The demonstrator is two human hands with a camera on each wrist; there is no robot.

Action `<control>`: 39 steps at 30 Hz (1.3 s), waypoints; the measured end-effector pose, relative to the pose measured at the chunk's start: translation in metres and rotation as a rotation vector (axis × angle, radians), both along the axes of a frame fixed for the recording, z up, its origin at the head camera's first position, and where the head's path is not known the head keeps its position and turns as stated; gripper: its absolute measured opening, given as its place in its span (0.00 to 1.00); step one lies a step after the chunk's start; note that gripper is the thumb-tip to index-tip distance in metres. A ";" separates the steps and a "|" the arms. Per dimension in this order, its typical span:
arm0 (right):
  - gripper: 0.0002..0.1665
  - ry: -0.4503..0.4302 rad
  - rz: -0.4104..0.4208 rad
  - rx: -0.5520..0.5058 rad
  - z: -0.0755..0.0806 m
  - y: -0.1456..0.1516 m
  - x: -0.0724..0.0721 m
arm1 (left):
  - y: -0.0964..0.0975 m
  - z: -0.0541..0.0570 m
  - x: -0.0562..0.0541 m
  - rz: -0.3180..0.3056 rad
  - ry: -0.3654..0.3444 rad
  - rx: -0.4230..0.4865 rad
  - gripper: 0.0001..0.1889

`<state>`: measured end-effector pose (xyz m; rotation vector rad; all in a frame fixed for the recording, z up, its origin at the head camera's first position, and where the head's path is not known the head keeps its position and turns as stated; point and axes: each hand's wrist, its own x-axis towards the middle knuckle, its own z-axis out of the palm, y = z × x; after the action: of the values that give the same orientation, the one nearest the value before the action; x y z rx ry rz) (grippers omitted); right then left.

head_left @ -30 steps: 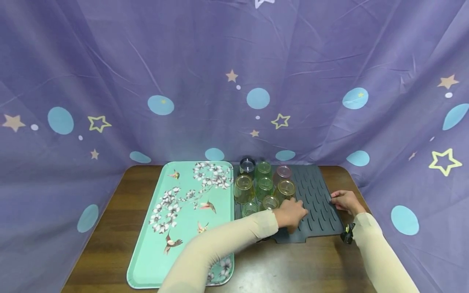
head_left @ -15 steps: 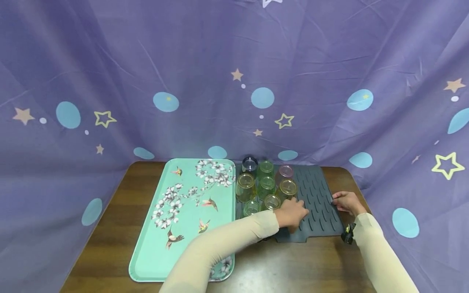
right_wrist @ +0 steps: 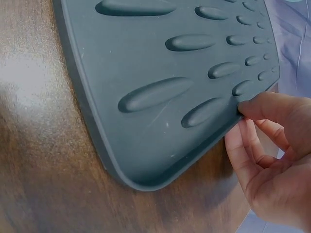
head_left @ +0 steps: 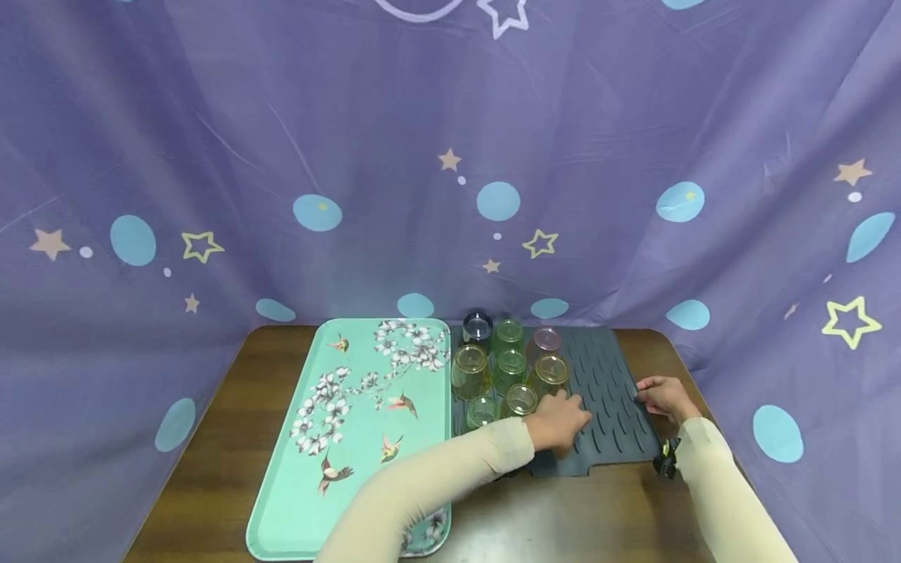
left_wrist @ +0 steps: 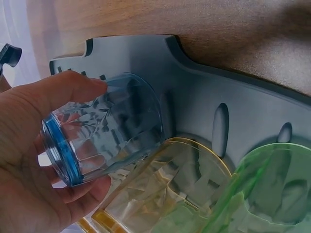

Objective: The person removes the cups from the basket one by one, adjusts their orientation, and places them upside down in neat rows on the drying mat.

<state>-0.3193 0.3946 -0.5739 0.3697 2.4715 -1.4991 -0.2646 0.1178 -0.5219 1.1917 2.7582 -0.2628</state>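
Observation:
My left hand grips a clear blue glass, thumb on one side and fingers curled round the other. The glass stands upside down on a dark grey drying mat, its rim at the ridged surface. Beside it in the left wrist view are an upturned amber glass and a green glass. The left hand hides the blue glass in the head view. At the mat's right edge my right hand pinches the border, thumb on top and fingers underneath.
Several upturned glasses stand in rows on the mat's left half, among them a dark glass and a pink glass. A mint tray printed with birds and flowers lies left of the mat on the wooden table. A purple curtain hangs behind.
Both hands keep their places, the left on the blue glass and the right at the mat's edge. Only the head view shifts slightly.

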 end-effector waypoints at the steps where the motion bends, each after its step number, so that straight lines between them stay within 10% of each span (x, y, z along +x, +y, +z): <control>1: 0.18 0.005 0.001 0.001 0.000 -0.002 -0.002 | -0.001 0.000 0.000 0.007 0.005 -0.002 0.31; 28: 0.14 -0.008 0.005 -0.033 -0.008 0.001 0.008 | -0.004 -0.008 0.008 0.004 0.019 -0.013 0.35; 39: 0.17 0.036 0.010 0.102 -0.009 0.000 0.003 | -0.015 0.010 0.009 0.003 -0.014 0.089 0.34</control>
<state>-0.3167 0.3943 -0.5825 0.3503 2.5805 -1.3906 -0.2556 0.1025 -0.5121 1.2050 2.7860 -0.1317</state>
